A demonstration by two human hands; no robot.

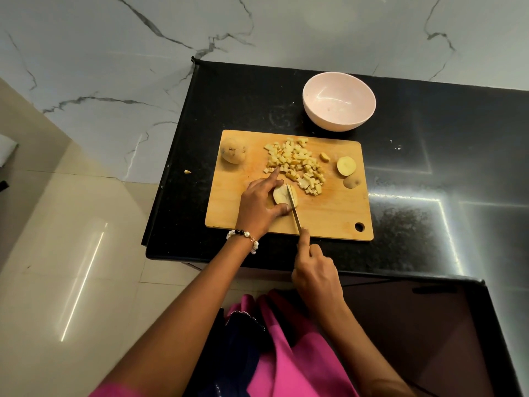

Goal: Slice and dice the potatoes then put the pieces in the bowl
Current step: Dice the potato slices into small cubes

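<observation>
**Slicing a potato half, with the bowl not yet filled**

Seen from above, a person stands at a black stone surface (400,173) with a wooden cutting board (329,222) lying on it. The left hand (259,203) curls over a potato half (279,195) near the middle of the board, thumb and fingers gripping it, the index finger stretched forward toward a heap of diced potato (297,164). The right hand (315,270) is closed round the handle of a knife (294,211), index finger laid along its back. The blade sits in the potato half, just beside the left fingertips, with a thin slice already standing off to its right.

A whole potato (233,150) rests at the board's far left corner. Two cut end pieces (346,166) lie at the right edge. One stray bit (187,171) lies on the surface off the board's left side. A pale pink bowl (339,81) stands just beyond the board, and appears to hold no potato.

The step in hand looks to be slicing, roughly midway through the job. The next cut likely needs the left fingertips drawn back from the blade, the half held steady, and an even slice width.
</observation>
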